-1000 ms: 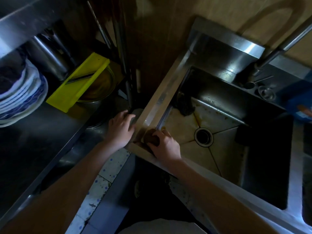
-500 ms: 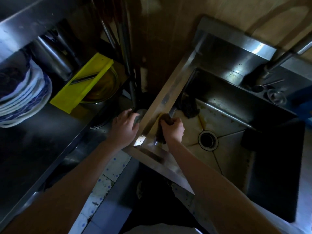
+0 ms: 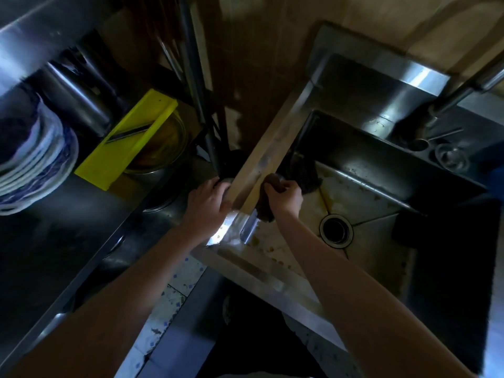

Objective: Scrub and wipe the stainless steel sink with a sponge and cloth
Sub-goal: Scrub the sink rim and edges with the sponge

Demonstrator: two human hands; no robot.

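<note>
The stainless steel sink (image 3: 261,156) fills the right half of the view, its floor stained brown around the round drain (image 3: 336,231). My right hand (image 3: 286,199) is closed on a dark brown sponge (image 3: 266,211) and presses it against the inner face of the sink's left wall. A dark crumpled cloth (image 3: 306,177) lies in the basin's far left corner, just beyond that hand. My left hand (image 3: 206,207) grips the outer edge of the left rim, fingers curled over it.
A faucet (image 3: 463,88) rises at the back right. On the dark counter to the left are a yellow slicer (image 3: 128,140) laid over a metal bowl (image 3: 163,148) and stacked blue-patterned plates (image 3: 32,159). Dark poles (image 3: 196,77) stand between counter and sink.
My right hand has slid the sponge from the near left corner of the rim along the left wall toward the back. My left hand stayed on the rim's outer edge.
</note>
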